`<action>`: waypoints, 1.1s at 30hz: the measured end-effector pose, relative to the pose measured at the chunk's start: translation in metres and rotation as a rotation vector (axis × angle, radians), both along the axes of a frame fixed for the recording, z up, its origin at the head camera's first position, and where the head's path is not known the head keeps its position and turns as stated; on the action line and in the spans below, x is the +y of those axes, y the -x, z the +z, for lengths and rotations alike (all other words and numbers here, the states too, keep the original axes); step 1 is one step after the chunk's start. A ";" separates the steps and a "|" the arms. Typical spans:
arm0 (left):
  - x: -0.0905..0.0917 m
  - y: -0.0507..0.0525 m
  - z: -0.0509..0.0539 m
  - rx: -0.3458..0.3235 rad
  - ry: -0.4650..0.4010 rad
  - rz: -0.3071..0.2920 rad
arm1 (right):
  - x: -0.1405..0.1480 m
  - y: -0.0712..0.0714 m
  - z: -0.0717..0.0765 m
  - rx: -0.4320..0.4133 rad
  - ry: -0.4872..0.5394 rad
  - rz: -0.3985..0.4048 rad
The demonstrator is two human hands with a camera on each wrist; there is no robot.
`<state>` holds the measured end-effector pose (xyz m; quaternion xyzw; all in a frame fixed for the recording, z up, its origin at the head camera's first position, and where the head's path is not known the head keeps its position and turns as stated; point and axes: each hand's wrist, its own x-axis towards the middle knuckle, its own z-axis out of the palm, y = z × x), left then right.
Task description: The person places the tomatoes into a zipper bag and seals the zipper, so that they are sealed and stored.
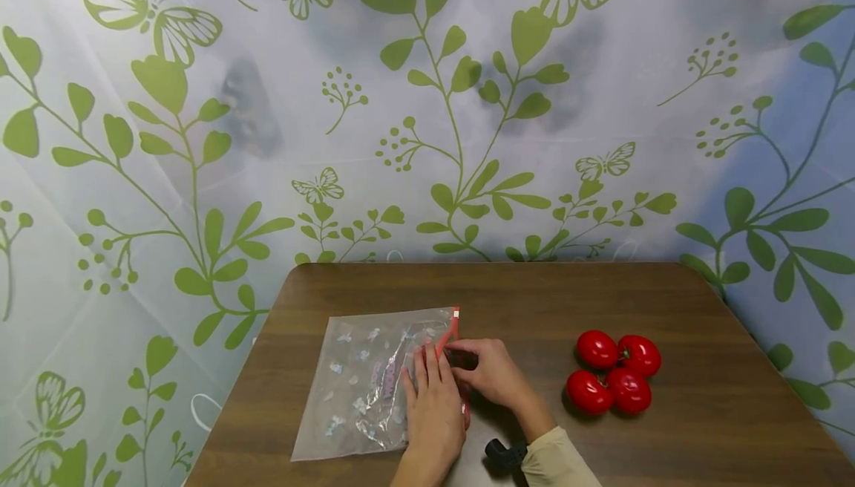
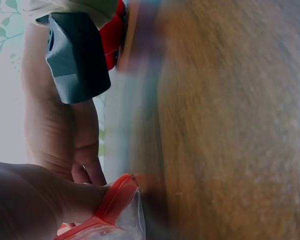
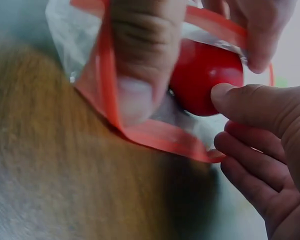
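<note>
A clear printed zip bag (image 1: 347, 383) with a red zip edge lies flat on the wooden table, its mouth facing right. My left hand (image 1: 436, 409) rests over the mouth end. In the right wrist view its thumb hooks the bag's red edge (image 3: 160, 135), and its fingers are at the upper rim, holding the mouth apart. Inside that mouth sits a red tomato (image 3: 202, 75). At the opening is my right hand (image 1: 496, 376), with its thumb tip touching the tomato and its other fingers extended beside the lower rim. The left wrist view hides the tomato.
Several more red tomatoes (image 1: 628, 389) sit together on the table (image 1: 508, 294), right of my right hand. A black wrist mount (image 1: 504, 456) is on the right forearm. Behind the table hangs a leaf-patterned curtain (image 1: 401, 205).
</note>
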<state>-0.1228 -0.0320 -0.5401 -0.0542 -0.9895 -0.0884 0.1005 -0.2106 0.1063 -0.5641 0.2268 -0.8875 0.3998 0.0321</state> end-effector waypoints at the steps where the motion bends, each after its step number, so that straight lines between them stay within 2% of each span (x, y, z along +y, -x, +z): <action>1: 0.000 0.000 0.000 0.006 0.007 -0.001 | -0.001 0.000 0.000 -0.003 -0.004 0.001; 11: 0.003 0.001 -0.003 0.080 0.046 -0.017 | -0.014 0.002 -0.003 0.059 -0.023 0.012; 18: 0.002 0.001 -0.002 0.054 0.042 -0.022 | -0.019 0.000 -0.005 0.061 -0.001 0.015; 23: 0.000 0.002 -0.002 0.070 0.050 -0.020 | -0.022 0.001 -0.008 0.028 0.060 0.016; 27: -0.001 0.004 -0.001 0.054 0.043 -0.024 | -0.019 0.001 -0.009 0.002 0.099 0.021; 33: -0.001 0.003 -0.001 0.015 0.015 -0.021 | -0.003 -0.003 -0.004 -0.014 0.059 -0.012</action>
